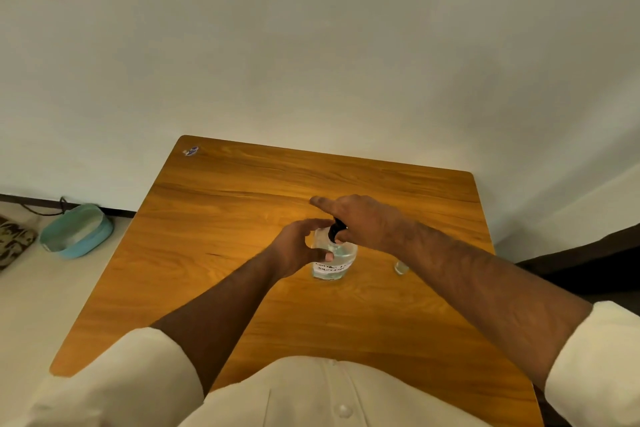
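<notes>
A small clear glass bottle [334,262] with a white handwritten label stands upright near the middle of the wooden table [242,218]. My left hand [298,248] grips the bottle from the left, thumb on its front. My right hand [360,220] reaches over the bottle's top and holds a black cap or dropper top [335,230] at the neck, with the index finger stretched out straight to the left. A small clear vial [401,267] stands on the table to the right of the bottle, partly hidden by my right forearm.
A small sticker [190,150] sits at the table's far left corner. On the floor to the left lie a light blue oval tub [78,230], a dark cable and a patterned cloth [14,241]. A white wall rises behind the table.
</notes>
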`<move>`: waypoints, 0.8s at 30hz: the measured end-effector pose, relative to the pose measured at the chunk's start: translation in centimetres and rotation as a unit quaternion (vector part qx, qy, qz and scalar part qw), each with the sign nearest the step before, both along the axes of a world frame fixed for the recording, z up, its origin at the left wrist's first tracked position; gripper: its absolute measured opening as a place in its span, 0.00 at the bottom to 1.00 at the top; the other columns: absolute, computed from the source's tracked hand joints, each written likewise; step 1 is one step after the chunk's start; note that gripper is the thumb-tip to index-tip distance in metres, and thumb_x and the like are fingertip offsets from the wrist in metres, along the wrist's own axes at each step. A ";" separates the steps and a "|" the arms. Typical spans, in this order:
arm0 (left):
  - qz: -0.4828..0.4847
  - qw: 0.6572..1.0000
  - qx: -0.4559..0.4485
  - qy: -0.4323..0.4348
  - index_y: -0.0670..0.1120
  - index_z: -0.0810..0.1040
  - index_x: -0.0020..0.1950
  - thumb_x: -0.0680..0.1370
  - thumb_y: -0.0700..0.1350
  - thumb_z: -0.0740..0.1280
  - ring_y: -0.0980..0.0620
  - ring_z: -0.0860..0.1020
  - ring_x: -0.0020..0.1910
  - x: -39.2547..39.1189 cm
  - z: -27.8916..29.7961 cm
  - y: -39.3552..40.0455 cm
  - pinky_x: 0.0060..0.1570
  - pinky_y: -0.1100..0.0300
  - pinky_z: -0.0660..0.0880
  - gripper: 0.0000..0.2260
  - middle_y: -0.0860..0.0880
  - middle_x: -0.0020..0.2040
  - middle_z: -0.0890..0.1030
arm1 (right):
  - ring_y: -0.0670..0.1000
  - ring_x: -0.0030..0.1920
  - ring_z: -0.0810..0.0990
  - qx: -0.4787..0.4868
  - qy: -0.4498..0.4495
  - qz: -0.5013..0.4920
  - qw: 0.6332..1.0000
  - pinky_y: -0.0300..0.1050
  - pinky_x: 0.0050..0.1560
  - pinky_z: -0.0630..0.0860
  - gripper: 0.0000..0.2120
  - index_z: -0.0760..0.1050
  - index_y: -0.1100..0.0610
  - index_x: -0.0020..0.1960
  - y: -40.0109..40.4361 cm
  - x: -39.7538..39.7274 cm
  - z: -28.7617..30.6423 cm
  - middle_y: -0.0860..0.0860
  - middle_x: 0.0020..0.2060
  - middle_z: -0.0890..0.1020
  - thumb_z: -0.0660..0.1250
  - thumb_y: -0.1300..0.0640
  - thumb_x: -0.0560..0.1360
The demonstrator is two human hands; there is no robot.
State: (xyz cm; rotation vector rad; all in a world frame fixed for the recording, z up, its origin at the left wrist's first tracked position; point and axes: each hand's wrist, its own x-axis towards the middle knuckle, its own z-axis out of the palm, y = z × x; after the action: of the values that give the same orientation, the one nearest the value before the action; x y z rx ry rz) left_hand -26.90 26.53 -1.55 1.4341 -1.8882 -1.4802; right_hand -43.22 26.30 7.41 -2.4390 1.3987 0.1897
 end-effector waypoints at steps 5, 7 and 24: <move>-0.009 1.000 -0.008 0.002 0.51 0.74 0.69 0.67 0.46 0.79 0.53 0.72 0.66 0.3 -0.8 -0.1 0.70 0.52 0.65 0.31 0.52 0.66 0.78 | 0.51 0.47 0.79 -0.059 -0.057 -0.086 0.993 0.41 0.43 0.76 0.47 0.40 0.46 0.77 1.2 0.3 -1.7 0.54 0.50 0.80 0.72 0.53 0.72; -0.008 1.000 -0.001 0.004 0.53 0.73 0.70 0.68 0.48 0.79 0.54 0.71 0.68 0.3 -1.0 0.0 0.69 0.54 0.65 0.32 0.52 0.68 0.77 | 0.51 0.49 0.80 -0.001 -0.165 -0.168 0.972 0.40 0.45 0.76 0.52 0.40 0.42 0.76 1.8 -0.1 -2.1 0.54 0.54 0.79 0.76 0.54 0.68; -0.042 0.998 -0.009 -0.039 0.71 0.69 0.64 0.55 0.71 0.74 0.54 0.71 0.69 0.8 -2.4 -1.0 0.67 0.34 0.63 0.38 0.64 0.65 0.76 | 0.41 0.40 0.74 -0.008 -0.252 -0.250 0.935 0.38 0.38 0.73 0.16 0.79 0.50 0.50 2.7 -2.0 -6.5 0.44 0.44 0.78 0.76 0.46 0.66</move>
State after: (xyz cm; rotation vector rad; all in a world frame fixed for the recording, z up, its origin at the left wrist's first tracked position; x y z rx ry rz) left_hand -26.12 25.55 -3.94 1.4402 -2.0274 -1.4602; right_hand -45.24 28.98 0.93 -1.8574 1.6893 -0.5292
